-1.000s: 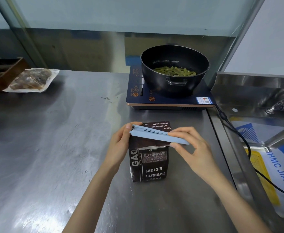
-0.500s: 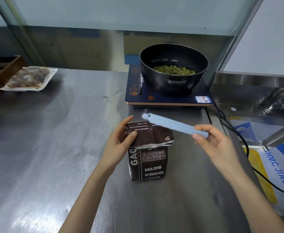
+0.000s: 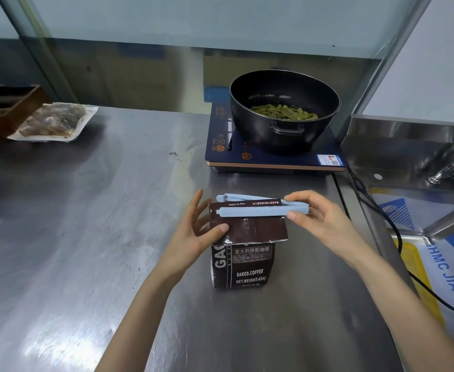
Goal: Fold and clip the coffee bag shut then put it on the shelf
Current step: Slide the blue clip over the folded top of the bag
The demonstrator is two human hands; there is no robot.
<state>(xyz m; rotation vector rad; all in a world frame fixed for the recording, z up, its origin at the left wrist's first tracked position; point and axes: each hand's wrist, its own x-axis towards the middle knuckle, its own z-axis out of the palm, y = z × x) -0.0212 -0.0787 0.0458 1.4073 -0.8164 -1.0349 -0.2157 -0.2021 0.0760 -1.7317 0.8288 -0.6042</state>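
A dark brown coffee bag [image 3: 243, 267] stands upright on the steel counter [image 3: 91, 216], its top flap folded forward. My left hand [image 3: 193, 234] pinches the flap's left edge with thumb on the front. A long light-blue clip [image 3: 258, 211] straddles the fold, one arm in front of the flap, the other behind it. My right hand [image 3: 319, 218] grips the clip's right, hinged end. The clip's left end is still spread apart.
A black pot of green beans [image 3: 284, 111] sits on a dark induction hob [image 3: 271, 154] behind the bag. Its black cable [image 3: 381, 218] runs down the right. A sink [image 3: 419, 167] lies right. A vacuum-packed food pouch [image 3: 54, 122] and brown wooden box [image 3: 5, 106] sit far left.
My right hand lifted the clip off the bag and away to the right, then brought it back, opened, over the folded flap. My left hand shifted to hold the flap down.
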